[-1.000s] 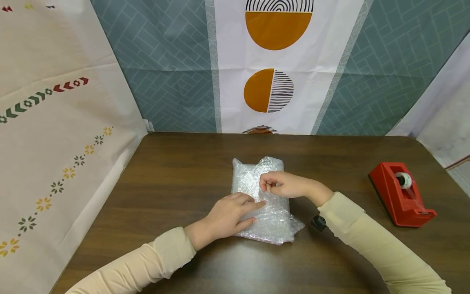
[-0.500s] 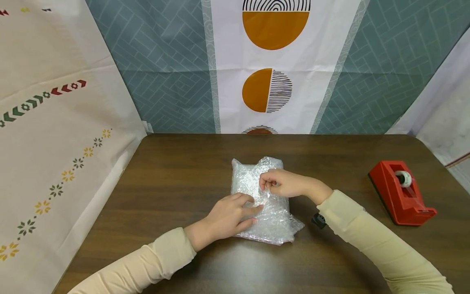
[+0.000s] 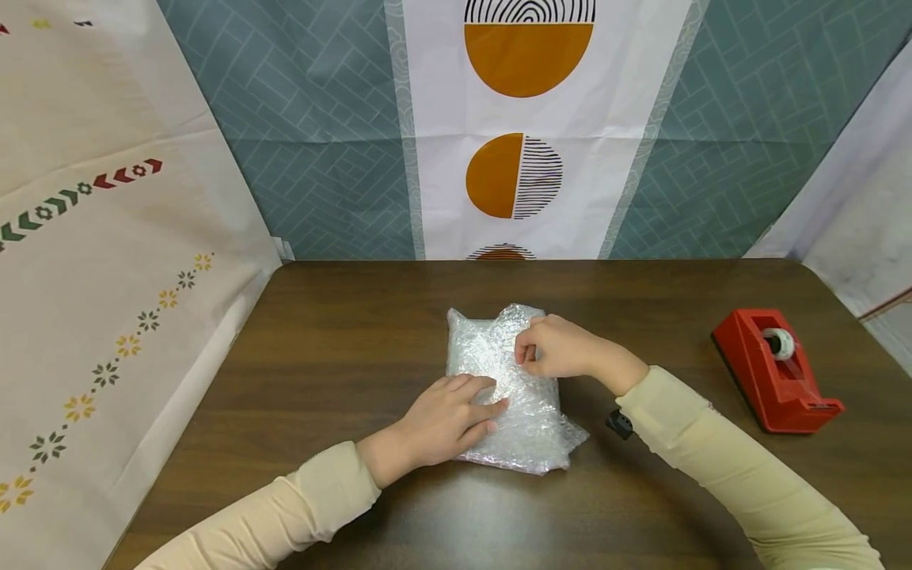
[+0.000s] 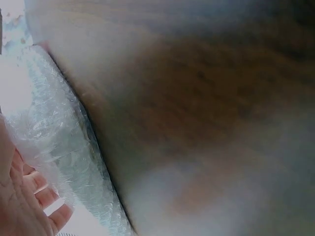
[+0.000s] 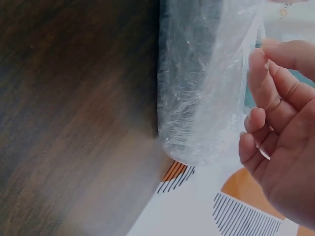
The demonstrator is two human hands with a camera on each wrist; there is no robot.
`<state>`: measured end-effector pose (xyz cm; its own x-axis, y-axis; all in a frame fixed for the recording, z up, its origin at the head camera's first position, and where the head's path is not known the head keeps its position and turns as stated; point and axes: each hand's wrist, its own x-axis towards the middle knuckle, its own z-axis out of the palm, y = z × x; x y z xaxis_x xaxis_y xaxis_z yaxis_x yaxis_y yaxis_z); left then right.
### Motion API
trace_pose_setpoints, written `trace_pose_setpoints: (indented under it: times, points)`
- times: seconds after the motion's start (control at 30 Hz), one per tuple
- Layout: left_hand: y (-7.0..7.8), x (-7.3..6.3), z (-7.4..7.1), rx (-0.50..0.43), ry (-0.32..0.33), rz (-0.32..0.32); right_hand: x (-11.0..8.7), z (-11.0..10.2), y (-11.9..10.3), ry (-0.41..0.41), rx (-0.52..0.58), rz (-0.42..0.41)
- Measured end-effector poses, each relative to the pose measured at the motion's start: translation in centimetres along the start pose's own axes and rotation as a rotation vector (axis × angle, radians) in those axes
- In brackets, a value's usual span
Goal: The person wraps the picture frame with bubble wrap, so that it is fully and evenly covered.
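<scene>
A flat bundle in clear bubble wrap (image 3: 527,427) lies on the table, its loose corners sticking out. My left hand (image 3: 445,419) rests on its left side with fingers spread. In the left wrist view, the fingers (image 4: 61,216) of that hand lie against the bubble wrap (image 4: 64,142). Over the upper right of the bundle, my right hand (image 3: 559,348) has thumb and forefinger pinched together. A small clear bit, seemingly tape (image 5: 267,64), shows at those fingertips in the right wrist view; most of it is hidden. The bundle's contents cannot be made out.
A red tape dispenser (image 3: 777,372) with a white-cored roll stands at the right of the brown wooden table (image 3: 342,340). Patterned cloth hangs (image 3: 342,158) behind the table and along its left side. A black device (image 3: 620,424) sits under the right wrist.
My right hand has shifted slightly up and to the right, its fingertips still together. My left hand stays nearly in place on the bubble wrap. The head view has turned slightly.
</scene>
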<state>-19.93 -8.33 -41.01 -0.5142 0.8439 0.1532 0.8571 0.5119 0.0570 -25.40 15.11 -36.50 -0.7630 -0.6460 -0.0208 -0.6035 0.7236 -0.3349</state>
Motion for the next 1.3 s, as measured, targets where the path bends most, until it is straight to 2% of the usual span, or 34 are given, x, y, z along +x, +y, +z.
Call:
trace_pose_setpoints:
  times: [0.13,0.27,0.43,0.6,0.67,0.73,0.87,1.0,1.1,1.3]
  points:
    - [0.0,-0.1,0.1,0.004,0.018,0.012,0.1,-0.1,0.2,0.042,-0.065,-0.004]
    - [0.0,-0.1,0.0,0.028,0.014,0.032,0.0,-0.4,0.6,0.07,-0.093,0.038]
    - [0.1,-0.1,-0.1,0.032,-0.033,0.041,-0.3,-0.8,1.0,0.07,-0.011,0.091]
    - [0.0,0.0,-0.1,0.024,-0.055,0.057,-0.8,-0.4,1.1,0.141,0.147,0.11]
    - [0.0,0.1,-0.1,0.015,-0.052,0.067,-1.0,0.0,0.9,0.17,0.199,0.158]
    - [0.0,0.1,-0.1,0.002,-0.05,0.071,-1.2,0.5,0.5,0.176,0.223,0.24]
    - [-0.1,0.0,-0.1,-0.029,-0.052,0.065,-1.5,1.9,-0.4,0.121,0.186,0.467]
    - [-0.1,0.0,-0.2,-0.044,-0.061,0.065,-1.5,3.0,-0.8,0.083,0.122,0.61]
    - [-0.1,0.0,-0.1,-0.056,-0.077,0.065,-1.5,3.4,-0.6,0.075,0.128,0.648]
    - [-0.3,0.1,-0.3,-0.09,-0.106,0.059,-1.3,3.2,0.1,0.06,0.21,0.611]
